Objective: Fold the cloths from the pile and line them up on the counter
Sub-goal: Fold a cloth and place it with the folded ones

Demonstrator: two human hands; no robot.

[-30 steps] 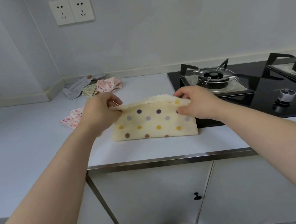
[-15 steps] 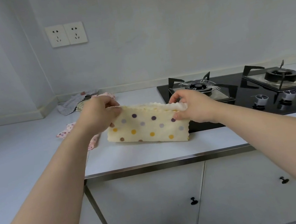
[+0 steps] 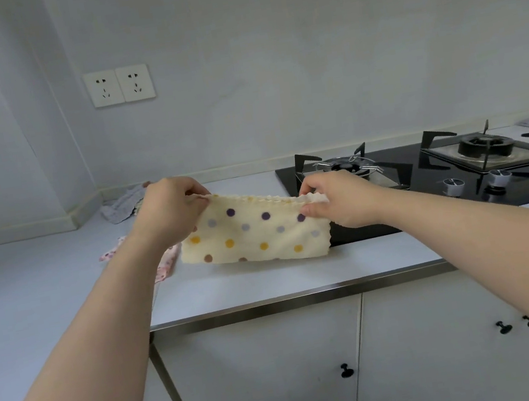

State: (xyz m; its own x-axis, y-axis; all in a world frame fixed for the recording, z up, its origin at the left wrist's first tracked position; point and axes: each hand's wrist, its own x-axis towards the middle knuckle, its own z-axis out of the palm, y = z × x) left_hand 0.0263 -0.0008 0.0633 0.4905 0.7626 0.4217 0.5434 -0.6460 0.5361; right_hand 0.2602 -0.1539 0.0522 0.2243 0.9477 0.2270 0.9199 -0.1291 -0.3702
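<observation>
Both hands are pinching the top edge of a cream spotted cloth (image 3: 255, 236). The left hand (image 3: 171, 211) has the left corner and the right hand (image 3: 339, 202) has the right corner, fingers curled round the frilly edge. The cloth looks folded in half and hangs like a wide strip between them, with purple, yellow, grey and brown dots facing the camera. Its bottom edge is right down by the worktop (image 3: 269, 282), near the front edge, but I honestly can't tell if it's touching.

Just behind the left forearm there's a pink cloth (image 3: 166, 268) lying flat on the worktop, partly hidden by the arm. Further back, in the far left corner by the wall, sits the pile (image 3: 122, 207), with a crumpled grey one on top.

To the right of the spotted cloth is a black gas hob (image 3: 427, 188) with two burners. There's a pair of sockets (image 3: 119, 85) up on the wall and white cabinet doors (image 3: 266, 373) below.
</observation>
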